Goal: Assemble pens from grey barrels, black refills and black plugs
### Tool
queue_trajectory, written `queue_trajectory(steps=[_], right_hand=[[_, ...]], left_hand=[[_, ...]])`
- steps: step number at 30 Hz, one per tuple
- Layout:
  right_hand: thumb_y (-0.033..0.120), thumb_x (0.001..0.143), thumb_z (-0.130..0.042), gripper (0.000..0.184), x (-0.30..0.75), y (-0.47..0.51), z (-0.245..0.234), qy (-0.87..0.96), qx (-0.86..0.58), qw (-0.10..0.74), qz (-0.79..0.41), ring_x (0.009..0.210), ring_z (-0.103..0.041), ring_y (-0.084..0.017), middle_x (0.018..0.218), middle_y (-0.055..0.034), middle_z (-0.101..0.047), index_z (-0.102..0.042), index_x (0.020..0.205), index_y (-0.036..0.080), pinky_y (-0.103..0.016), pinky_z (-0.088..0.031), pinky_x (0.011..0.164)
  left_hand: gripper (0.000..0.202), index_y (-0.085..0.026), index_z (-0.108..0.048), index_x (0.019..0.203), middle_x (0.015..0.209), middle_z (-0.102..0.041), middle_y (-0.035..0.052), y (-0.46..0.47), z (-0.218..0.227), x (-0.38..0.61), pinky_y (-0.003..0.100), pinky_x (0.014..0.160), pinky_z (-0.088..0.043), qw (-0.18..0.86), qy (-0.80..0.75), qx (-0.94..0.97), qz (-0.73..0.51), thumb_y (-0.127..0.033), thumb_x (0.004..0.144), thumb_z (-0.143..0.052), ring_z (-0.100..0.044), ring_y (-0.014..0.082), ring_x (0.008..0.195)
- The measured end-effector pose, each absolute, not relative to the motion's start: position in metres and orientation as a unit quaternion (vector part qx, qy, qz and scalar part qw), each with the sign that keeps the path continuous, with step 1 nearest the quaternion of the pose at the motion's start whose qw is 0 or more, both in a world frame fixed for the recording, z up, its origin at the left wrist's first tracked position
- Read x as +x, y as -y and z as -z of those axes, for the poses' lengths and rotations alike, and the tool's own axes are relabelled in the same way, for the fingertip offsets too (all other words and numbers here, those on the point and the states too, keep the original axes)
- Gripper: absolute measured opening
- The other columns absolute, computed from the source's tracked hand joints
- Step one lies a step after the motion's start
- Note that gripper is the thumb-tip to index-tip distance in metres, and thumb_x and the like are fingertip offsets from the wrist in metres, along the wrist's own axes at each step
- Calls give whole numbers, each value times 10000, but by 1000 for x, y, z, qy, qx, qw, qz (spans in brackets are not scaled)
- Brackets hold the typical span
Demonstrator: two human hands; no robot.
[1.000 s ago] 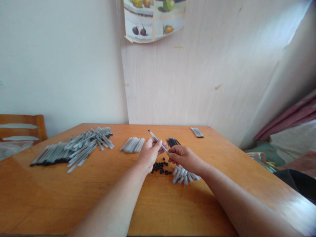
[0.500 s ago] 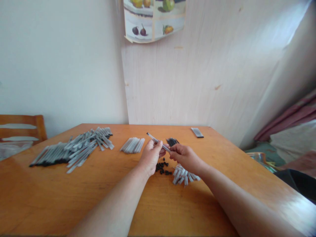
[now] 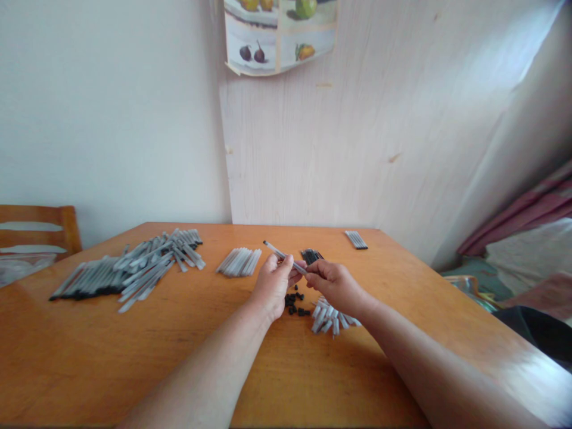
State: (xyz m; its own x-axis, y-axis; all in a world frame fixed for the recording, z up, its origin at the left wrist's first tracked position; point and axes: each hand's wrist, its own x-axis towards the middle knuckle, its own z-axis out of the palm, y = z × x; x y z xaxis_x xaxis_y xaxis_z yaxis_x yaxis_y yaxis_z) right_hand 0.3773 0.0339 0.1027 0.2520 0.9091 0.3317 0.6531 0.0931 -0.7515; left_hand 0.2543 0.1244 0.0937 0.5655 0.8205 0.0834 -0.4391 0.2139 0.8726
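My left hand (image 3: pixel 273 281) is closed around a grey pen barrel (image 3: pixel 277 252) that sticks out up and to the left. My right hand (image 3: pixel 334 284) pinches the near end of the same barrel, fingers pressed together. Both hands hover over the wooden table (image 3: pixel 134 357). Beneath them lie several small black caps (image 3: pixel 295 302) and a little heap of short grey pieces (image 3: pixel 330 319). A bundle of black refills (image 3: pixel 311 255) lies just behind my right hand.
A large pile of grey pens (image 3: pixel 129 269) covers the table's left. A smaller row of grey barrels (image 3: pixel 239 261) lies in the middle and a few pens (image 3: pixel 356 239) at the far right edge. A wooden chair (image 3: pixel 40 229) stands left, bedding at right.
The pen barrel in my hands has tilted a little lower and shifted slightly left. My hands stay together over the black caps.
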Motion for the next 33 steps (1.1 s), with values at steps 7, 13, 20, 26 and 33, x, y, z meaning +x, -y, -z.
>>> queue_trajectory(steps=[7,13,20,26,33], right_hand=[[277,845,-516,167,378,-34,-103,600,-657,437,-133,633,-511,-114,702,-1,-606,-638,846,163,-228,-376,569],[266,836,-518,157,379,-35,-101,599,-654,441,-137,645,-521,-117,709,-5,-618,-636,834,162,-226,-383,574],[256,826,-521,151,377,-33,-104,598,-655,444,-129,605,-493,-109,671,6,-599,-636,804,160,-221,-373,560],[249,823,-523,133,376,-31,-106,595,-652,450,-133,614,-510,-110,685,2,-617,-619,785,165,-215,-377,566],[253,824,-523,140,378,-32,-105,602,-656,441,-115,612,-489,-104,686,10,-602,-630,809,163,-213,-361,563]], left_hand=[[179,-186,-481,881,838,-704,62,-122,-96,254,367,788,-545,764,-204,449,-416,-282,831,-624,-688,161,765],[186,-188,-482,879,834,-704,60,-122,-95,254,374,790,-545,770,-203,442,-413,-278,824,-636,-690,164,762],[175,-191,-473,876,837,-707,57,-119,-96,254,370,803,-541,772,-204,438,-413,-264,832,-625,-693,170,796],[169,-188,-476,870,833,-711,61,-118,-96,255,362,794,-543,779,-198,436,-406,-261,833,-625,-691,167,783],[170,-181,-500,893,866,-712,76,-121,-94,256,359,804,-540,777,-200,444,-400,-279,835,-626,-691,166,797]])
